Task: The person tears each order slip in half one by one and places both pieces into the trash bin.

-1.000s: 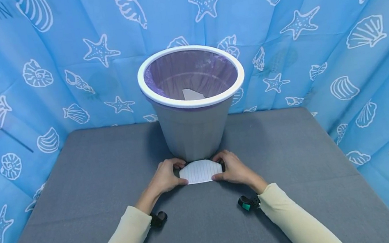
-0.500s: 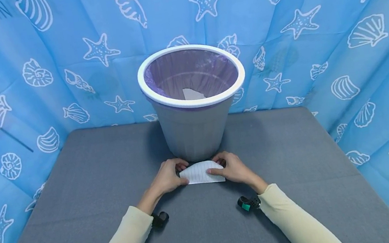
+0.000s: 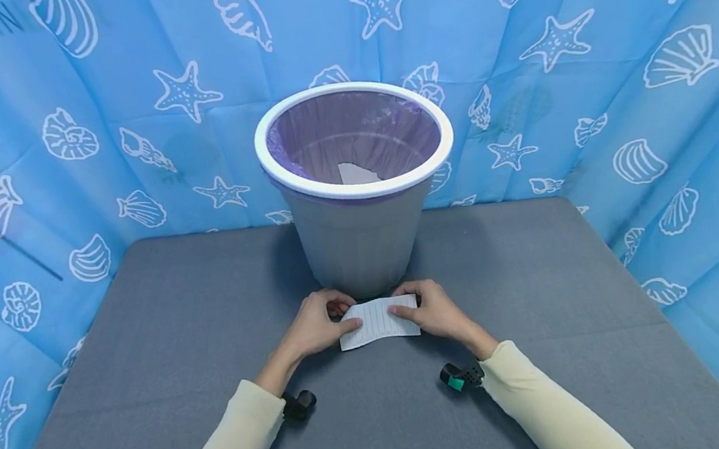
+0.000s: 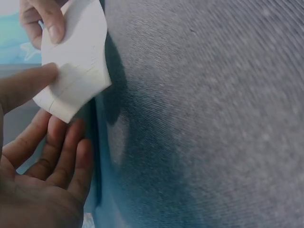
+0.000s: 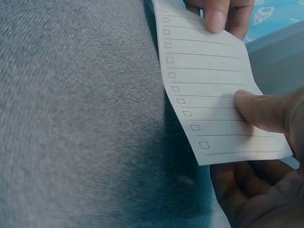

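Note:
A small white sheet of lined paper (image 3: 376, 322) with a column of checkbox squares is held between both hands, low over the table in front of the bin. My left hand (image 3: 318, 324) pinches its left end, thumb on top and fingers beneath. At the other end my right hand (image 3: 436, 309) pinches it the same way. The right wrist view shows the printed lines and boxes on the paper (image 5: 204, 90), with the right thumb lying across the lines. In the left wrist view the near end of the sheet (image 4: 76, 57) bends and casts a shadow on the cloth.
Just beyond the hands stands a tall grey bin (image 3: 363, 247) with a white rim and purple liner. Inside it lies a white piece (image 3: 357, 173). Grey cloth covers the table (image 3: 388, 427). A blue curtain (image 3: 304, 25) with shells and starfish hangs behind and at both sides.
The paper has flattened from a bowed shape with rounded upper corners to a wider, nearly rectangular sheet. First the right thumb, then the left, has shifted inward onto it.

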Action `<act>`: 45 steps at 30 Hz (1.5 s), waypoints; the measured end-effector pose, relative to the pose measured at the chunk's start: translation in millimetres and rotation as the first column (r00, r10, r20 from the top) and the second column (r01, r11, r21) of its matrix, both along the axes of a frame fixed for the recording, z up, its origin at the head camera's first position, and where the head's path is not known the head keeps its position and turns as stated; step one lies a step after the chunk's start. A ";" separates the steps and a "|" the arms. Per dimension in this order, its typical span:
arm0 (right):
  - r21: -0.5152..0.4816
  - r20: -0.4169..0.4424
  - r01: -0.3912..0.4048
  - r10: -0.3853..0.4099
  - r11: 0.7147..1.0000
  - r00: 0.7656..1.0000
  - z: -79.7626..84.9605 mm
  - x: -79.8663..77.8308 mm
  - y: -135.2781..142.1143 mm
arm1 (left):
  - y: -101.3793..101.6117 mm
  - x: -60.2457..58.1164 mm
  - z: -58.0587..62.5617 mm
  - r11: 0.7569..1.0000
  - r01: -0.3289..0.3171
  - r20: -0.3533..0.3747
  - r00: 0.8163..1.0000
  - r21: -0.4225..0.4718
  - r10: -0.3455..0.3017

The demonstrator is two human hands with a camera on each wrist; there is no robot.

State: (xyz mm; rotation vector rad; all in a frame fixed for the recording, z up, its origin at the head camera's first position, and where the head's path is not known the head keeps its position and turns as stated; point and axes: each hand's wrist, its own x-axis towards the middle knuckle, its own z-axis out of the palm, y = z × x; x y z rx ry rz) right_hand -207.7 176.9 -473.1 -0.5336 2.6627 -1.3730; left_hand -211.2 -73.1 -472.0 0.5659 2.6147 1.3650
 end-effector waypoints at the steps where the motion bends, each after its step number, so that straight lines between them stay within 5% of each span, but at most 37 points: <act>1: -0.005 -0.004 -0.007 0.007 1.000 1.000 0.5 -0.1 0.6 | 0.0 0.1 0.7 1.000 0.003 -0.005 1.000 0.014 -0.003; 14: -0.055 0.065 -0.038 0.041 0.998 0.997 19.9 5.9 1.3 | 4.1 0.5 12.8 0.995 0.032 -0.044 0.999 0.099 -0.028; 21: -0.108 0.056 -0.067 0.073 0.992 0.996 67.1 26.5 -9.4 | 5.0 2.2 23.3 0.979 0.071 -0.022 0.997 0.190 -0.068; 27: -0.127 0.054 -0.104 0.112 0.986 0.992 76.4 29.9 -10.9 | 9.1 5.5 32.6 0.973 0.081 -0.070 0.995 0.218 -0.067; 45: -0.176 -0.167 -0.050 0.020 0.983 0.986 98.5 36.6 -23.7 | 17.3 12.6 62.3 0.980 0.043 -0.113 0.993 0.195 -0.021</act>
